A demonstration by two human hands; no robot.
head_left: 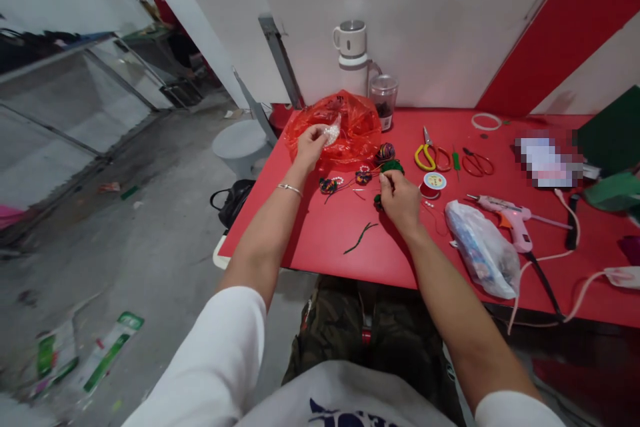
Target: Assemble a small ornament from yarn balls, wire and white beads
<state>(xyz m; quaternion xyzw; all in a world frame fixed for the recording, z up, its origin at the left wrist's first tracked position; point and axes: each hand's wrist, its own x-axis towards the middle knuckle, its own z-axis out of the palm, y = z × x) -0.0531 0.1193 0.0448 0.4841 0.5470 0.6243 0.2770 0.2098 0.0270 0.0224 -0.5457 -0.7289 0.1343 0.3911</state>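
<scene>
Arms reach forward from white sleeves over a red table [320,240]. The left hand [313,143], between eleven and twelve o'clock from the person's body, pinches a small clear bag of white beads [331,134] between thumb and fingers, in front of a crumpled red plastic bag [357,123]. The right hand [401,199], about twelve o'clock, hangs low over the table with its fingers curled next to dark green yarn [393,165]; from here I can't tell whether it grips anything. Small yarn ornaments [363,177] lie between the hands. Past the right hand, nearer one o'clock, are scissors [425,159] and a spool of thread [434,182]; between one and two, a plastic pouch [485,253] lies just beside a pink glue gun [517,220]. A mug [351,41] stands at twelve by the white wall [425,27]. At eleven, a pale tub [240,143] sits beside the table, and at nine, wrappers [107,357] litter the grey floor [165,227].
</scene>
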